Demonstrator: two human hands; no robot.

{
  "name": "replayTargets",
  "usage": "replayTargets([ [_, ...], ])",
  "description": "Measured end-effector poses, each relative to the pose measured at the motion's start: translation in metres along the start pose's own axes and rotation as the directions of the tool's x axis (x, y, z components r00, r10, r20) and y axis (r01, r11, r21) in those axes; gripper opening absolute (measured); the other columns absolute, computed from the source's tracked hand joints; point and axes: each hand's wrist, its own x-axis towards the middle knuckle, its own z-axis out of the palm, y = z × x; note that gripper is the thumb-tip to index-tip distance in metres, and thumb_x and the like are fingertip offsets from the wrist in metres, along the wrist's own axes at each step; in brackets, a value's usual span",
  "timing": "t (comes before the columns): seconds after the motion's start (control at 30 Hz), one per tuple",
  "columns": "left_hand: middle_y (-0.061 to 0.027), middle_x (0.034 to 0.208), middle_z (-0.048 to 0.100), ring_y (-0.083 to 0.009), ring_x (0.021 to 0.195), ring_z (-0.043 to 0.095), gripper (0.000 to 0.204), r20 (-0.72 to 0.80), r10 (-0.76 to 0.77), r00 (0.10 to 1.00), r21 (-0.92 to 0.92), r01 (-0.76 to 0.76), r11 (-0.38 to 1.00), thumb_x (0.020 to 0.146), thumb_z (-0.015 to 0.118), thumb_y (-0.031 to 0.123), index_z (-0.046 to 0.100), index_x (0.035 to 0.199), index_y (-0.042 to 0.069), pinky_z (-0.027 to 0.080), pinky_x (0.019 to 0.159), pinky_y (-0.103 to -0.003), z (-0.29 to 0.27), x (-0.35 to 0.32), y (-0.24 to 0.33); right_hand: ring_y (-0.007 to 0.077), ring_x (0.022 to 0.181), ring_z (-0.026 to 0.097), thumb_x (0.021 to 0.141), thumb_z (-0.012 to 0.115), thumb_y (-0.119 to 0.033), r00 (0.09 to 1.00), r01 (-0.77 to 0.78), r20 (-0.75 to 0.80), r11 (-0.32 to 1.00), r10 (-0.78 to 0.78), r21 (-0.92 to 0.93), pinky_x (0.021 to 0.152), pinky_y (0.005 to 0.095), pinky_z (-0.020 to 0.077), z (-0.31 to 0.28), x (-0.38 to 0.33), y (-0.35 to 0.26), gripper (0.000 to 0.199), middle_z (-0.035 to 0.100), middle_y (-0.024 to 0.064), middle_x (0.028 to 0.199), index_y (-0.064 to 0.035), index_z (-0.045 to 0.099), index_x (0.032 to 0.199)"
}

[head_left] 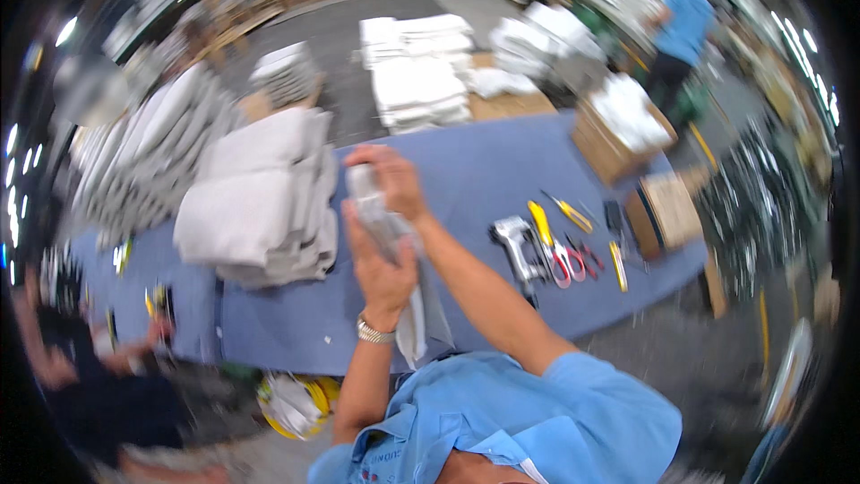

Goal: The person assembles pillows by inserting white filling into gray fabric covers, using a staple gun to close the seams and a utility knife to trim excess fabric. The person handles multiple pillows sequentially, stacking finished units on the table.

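Between my two hands a folded light grey cloth piece (410, 318) stands on edge over the blue-covered table (484, 161), its far end pointing away from me. My left hand (381, 273), with a metal watch at the wrist, presses along its left side, fingers stretched forward. My right hand (399, 181) reaches across and grips the far end from the right, its fingers bent over the top. Some motion blur softens the cloth and the fingers. Left of my hands lies a tall stack of folded grey cloth pieces (251, 197).
On the right lie a staple gun (518, 246), red-handled scissors (563, 264), a yellow-handled tool (540, 222) and a yellow cutter (619, 266). Cardboard boxes (667, 215) stand at the table's right end. White stacks (417, 81) rise beyond. Another person's hand (159, 327) is at the left.
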Motion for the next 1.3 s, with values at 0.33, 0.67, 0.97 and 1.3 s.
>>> replayTargets([
  [0.33,-0.0175,0.087,0.064,-0.0206,0.069,0.05,0.031,0.198,-0.188,0.962,0.01,0.19,0.982,0.107,0.049,0.016,0.06,0.123,-0.008,0.046,0.063,-0.035,-0.051,-0.066,-0.07,0.0312,0.102,0.062,0.102,0.048,-0.032,0.976,-0.111,-0.205,0.983,0.08,-0.149,0.101,0.0458,0.0377,-0.006,-0.012,-0.028,0.035,0.071,0.0076,0.094,-0.0113,0.07,0.085],
  [0.67,-0.015,0.068,0.056,-0.0169,0.063,0.044,0.041,0.599,-0.277,0.751,-0.151,0.446,0.882,0.112,0.046,0.027,0.063,0.104,-0.009,0.041,0.058,-0.039,-0.001,-0.031,-0.06,0.0345,0.104,0.068,0.106,0.044,-0.046,0.793,-0.572,-0.359,0.805,0.493,-0.157,0.091,0.0426,0.0498,-0.093,-0.022,0.042,0.051,0.074,0.0194,0.105,-0.0048,0.074,0.105],
  [0.97,-0.0276,0.125,0.066,-0.0303,0.107,0.064,0.046,0.546,-0.437,0.715,-0.225,0.627,0.746,0.111,0.045,0.023,0.057,0.131,-0.017,0.05,0.097,-0.038,0.054,-0.064,-0.114,0.0363,0.136,0.053,0.09,0.068,-0.021,0.635,-0.641,-0.473,0.075,0.611,-0.764,0.113,0.0454,0.0439,-0.328,-0.218,0.039,0.057,0.055,0.0185,0.148,-0.0083,0.056,0.144],
  [1.3,-0.0301,0.132,0.062,-0.0374,0.11,0.066,0.061,0.384,-0.748,0.541,-0.087,0.828,0.554,0.11,0.044,0.039,0.054,0.135,-0.016,0.054,0.093,-0.042,0.082,-0.045,-0.041,0.0362,0.136,0.049,0.082,0.075,-0.022,0.407,-0.423,-0.503,-0.33,0.763,-0.844,0.111,0.051,0.0417,-0.415,-0.274,0.017,0.081,0.051,0.0167,0.145,-0.0233,0.041,0.156],
])
